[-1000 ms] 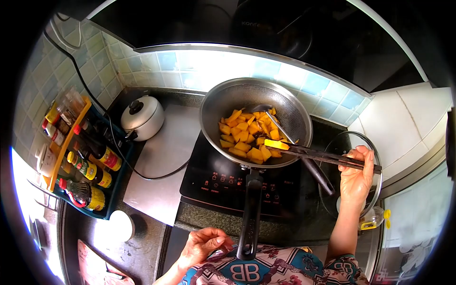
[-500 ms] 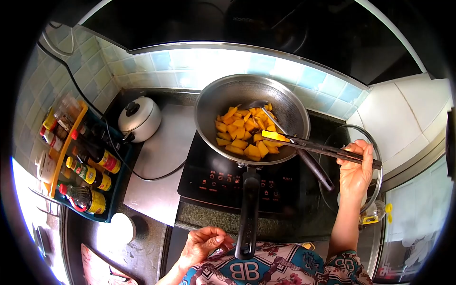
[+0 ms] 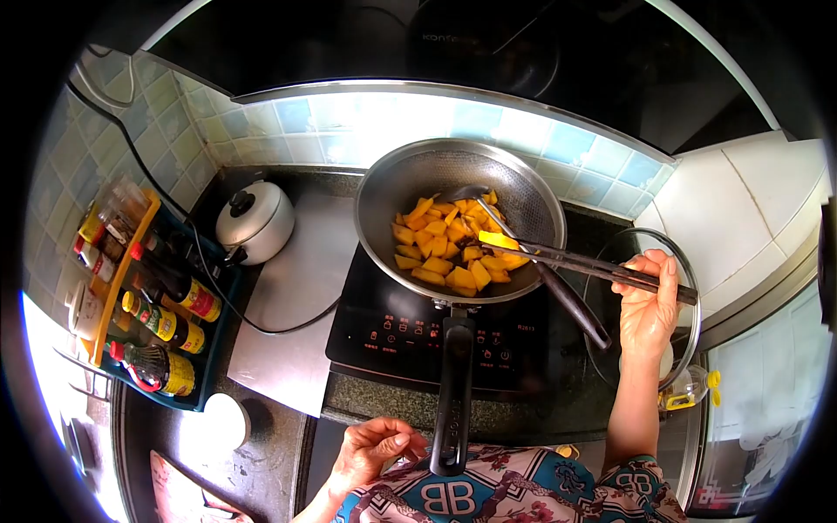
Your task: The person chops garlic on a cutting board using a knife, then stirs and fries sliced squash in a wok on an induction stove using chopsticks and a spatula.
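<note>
My right hand (image 3: 648, 301) grips dark chopsticks (image 3: 602, 268), whose tips pinch a bright yellow-orange piece (image 3: 498, 240) over the wok (image 3: 384, 187). Below it, many orange chunks (image 3: 436, 240) lie in the wok, and a spatula rests among them with its dark handle (image 3: 575, 307) leaning over the right rim. The wok sits on a black induction cooktop (image 3: 401, 336), its black handle (image 3: 453, 392) pointing toward me. My left hand (image 3: 377, 449) hovers near my body, left of that handle, with fingers curled; whether anything small is between them is hidden.
A glass lid (image 3: 689, 349) stands on the right beside an oil bottle (image 3: 689, 388). At the left are a lidded pot (image 3: 255, 228), a metal sheet (image 3: 288, 322), a rack of sauce bottles (image 3: 166, 322), a white round lid (image 3: 227, 422) and a black cord (image 3: 261, 329).
The held piece and the chopstick tips have risen slightly and tilted. My right hand has shifted a little left; my left hand looks the same. The whole view has moved slightly.
</note>
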A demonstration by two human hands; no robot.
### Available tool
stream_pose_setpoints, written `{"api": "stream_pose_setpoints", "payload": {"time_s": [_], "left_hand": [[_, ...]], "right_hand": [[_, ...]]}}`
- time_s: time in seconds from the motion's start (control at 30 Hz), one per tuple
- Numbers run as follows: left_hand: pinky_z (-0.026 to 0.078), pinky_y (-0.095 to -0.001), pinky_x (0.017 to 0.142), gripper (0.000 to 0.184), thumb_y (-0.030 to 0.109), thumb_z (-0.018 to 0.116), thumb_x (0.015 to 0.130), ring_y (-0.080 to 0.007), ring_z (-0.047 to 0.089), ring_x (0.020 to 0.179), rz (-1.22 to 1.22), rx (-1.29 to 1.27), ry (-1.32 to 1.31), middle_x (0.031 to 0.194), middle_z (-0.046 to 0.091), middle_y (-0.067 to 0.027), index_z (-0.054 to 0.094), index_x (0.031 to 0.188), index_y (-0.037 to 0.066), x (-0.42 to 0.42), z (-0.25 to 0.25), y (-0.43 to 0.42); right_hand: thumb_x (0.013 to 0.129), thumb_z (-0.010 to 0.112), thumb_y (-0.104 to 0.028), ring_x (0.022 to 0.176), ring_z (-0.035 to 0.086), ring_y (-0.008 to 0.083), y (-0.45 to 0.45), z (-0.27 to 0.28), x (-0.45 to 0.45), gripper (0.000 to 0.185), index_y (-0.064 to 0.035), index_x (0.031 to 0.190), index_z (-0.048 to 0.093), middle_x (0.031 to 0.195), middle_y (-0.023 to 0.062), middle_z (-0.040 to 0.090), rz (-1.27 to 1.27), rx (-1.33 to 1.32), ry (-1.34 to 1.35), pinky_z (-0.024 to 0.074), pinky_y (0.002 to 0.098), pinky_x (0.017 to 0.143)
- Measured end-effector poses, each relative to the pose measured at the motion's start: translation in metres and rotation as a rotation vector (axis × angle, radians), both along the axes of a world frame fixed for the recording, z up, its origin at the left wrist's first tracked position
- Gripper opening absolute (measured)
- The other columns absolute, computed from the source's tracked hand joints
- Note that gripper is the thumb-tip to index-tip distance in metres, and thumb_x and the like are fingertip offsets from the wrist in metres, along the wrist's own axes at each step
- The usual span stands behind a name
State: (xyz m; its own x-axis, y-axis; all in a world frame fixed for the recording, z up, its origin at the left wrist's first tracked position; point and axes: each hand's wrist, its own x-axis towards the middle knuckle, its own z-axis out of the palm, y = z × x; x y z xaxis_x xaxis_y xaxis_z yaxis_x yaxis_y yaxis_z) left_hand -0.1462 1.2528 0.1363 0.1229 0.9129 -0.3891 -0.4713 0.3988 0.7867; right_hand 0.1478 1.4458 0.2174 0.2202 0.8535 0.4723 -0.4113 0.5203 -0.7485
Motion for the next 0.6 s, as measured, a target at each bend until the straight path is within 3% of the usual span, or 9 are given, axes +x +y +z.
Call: {"api": "stream_pose_setpoints", "payload": {"time_s": [0.6], "left_hand": [[0.052, -0.0308, 0.074, 0.021, 0.014, 0.057, 0.086, -0.0197, 0.063, 0.08, 0.031, -0.014, 0.048, 0.088, 0.065, -0.0166, 0.059, 0.093, -0.006, 0.0008, -0.0012, 0.0008]], "right_hand": [[0.093, 0.045, -0.03, 0.069, 0.059, 0.022, -0.0052, 0.0015, 0.0011, 0.031, -0.001, 0.099, 0.055, 0.077, 0.0117, 0.061, 0.013, -0.01, -0.005, 0.0494, 0.0331, 0.051]]}}
